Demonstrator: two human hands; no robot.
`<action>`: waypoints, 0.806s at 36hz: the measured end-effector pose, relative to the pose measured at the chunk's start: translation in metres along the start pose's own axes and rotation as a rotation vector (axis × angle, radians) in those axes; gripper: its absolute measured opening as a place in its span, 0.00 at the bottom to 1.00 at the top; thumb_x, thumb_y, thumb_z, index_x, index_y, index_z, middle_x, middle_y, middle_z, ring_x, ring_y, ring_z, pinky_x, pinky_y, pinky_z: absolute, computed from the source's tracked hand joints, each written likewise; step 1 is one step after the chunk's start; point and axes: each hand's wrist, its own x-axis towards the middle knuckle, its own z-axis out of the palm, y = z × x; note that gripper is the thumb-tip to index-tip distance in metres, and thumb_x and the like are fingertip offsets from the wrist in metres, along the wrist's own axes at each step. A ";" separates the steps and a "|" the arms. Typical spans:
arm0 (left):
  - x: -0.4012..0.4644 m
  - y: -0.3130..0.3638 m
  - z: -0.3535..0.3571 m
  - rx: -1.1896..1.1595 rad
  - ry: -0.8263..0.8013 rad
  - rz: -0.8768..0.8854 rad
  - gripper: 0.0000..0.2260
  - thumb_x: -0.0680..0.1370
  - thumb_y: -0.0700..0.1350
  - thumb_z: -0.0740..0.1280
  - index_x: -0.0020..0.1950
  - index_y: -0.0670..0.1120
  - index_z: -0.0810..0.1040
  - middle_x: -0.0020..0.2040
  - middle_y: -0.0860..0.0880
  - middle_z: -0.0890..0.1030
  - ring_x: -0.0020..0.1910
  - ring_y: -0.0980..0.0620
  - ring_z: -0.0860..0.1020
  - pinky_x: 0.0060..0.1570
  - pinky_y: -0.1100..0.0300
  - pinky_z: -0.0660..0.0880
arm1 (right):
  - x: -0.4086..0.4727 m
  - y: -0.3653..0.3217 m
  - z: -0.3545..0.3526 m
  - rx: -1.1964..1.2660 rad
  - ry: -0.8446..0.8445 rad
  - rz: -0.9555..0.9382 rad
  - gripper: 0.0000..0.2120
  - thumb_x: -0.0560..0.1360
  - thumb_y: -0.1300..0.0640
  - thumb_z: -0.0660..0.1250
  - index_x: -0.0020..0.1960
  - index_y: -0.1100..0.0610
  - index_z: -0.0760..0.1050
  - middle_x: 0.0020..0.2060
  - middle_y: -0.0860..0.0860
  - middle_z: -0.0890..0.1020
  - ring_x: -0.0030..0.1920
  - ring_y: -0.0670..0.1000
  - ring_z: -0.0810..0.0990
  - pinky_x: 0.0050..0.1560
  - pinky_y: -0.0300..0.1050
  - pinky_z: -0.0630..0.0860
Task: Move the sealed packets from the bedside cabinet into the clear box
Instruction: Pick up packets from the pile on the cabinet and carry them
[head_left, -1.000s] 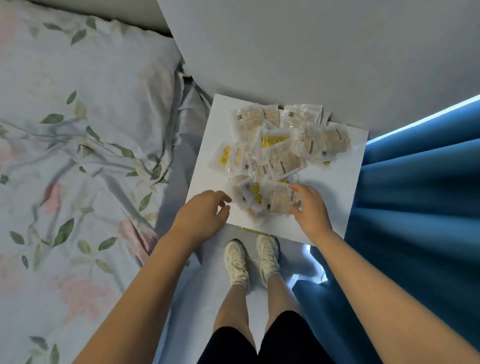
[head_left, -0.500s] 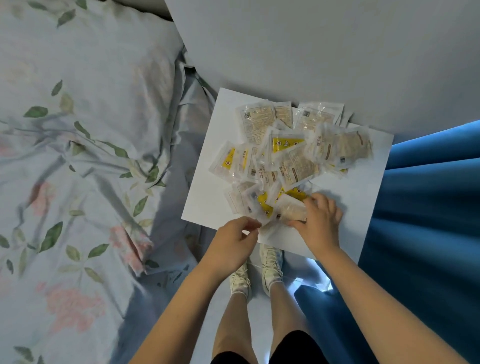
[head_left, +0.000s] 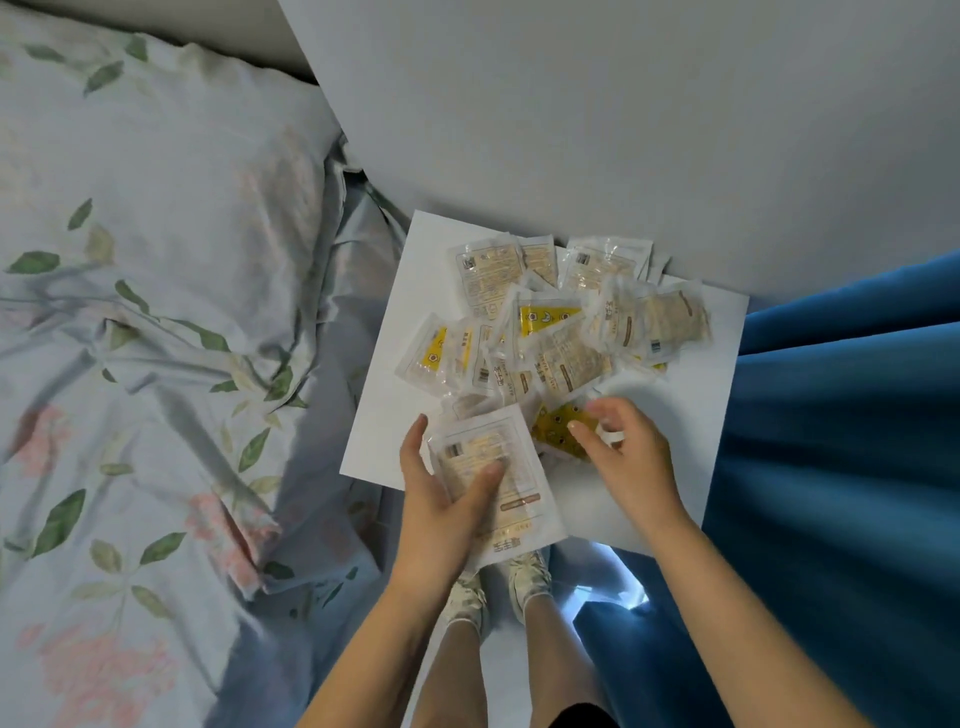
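Note:
Several sealed clear packets (head_left: 566, 332) lie in a heap on the white top of the bedside cabinet (head_left: 691, 415). My left hand (head_left: 441, 504) holds one packet (head_left: 511, 486) at the cabinet's front edge, thumb pressed on its face and fingers behind it. My right hand (head_left: 623, 452) hovers just to the right, fingers loosely curled over a yellow packet (head_left: 558, 428) on the pile; whether it touches that packet is unclear. The clear box is not in view.
A bed with a leaf-and-flower sheet and pillow (head_left: 156, 312) fills the left side. A blue curtain (head_left: 852, 467) hangs on the right. A grey wall (head_left: 623, 130) stands behind the cabinet. My feet in white shoes (head_left: 498, 587) stand on the floor below.
My left hand has taken a packet from the front of the pile and lifted it toward me. My right hand has let go of it and shifted slightly right.

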 end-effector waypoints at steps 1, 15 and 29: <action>0.000 0.000 -0.002 0.001 0.006 0.000 0.29 0.75 0.40 0.70 0.65 0.60 0.58 0.57 0.48 0.80 0.50 0.49 0.83 0.48 0.52 0.81 | 0.010 0.007 0.002 -0.121 0.018 -0.011 0.18 0.72 0.55 0.72 0.59 0.55 0.74 0.56 0.51 0.78 0.60 0.55 0.73 0.54 0.41 0.70; -0.001 0.010 0.000 0.094 -0.118 0.050 0.05 0.78 0.39 0.65 0.48 0.44 0.81 0.46 0.49 0.84 0.42 0.56 0.83 0.43 0.62 0.80 | 0.031 0.035 0.039 -0.428 0.101 0.109 0.39 0.61 0.45 0.78 0.65 0.55 0.64 0.62 0.54 0.74 0.62 0.57 0.66 0.55 0.49 0.60; 0.009 0.004 0.003 0.203 0.039 -0.059 0.13 0.79 0.36 0.61 0.45 0.51 0.81 0.48 0.56 0.82 0.52 0.50 0.82 0.58 0.47 0.77 | 0.004 0.017 0.017 0.595 -0.300 0.390 0.12 0.73 0.66 0.69 0.55 0.57 0.76 0.51 0.53 0.82 0.45 0.46 0.83 0.44 0.39 0.80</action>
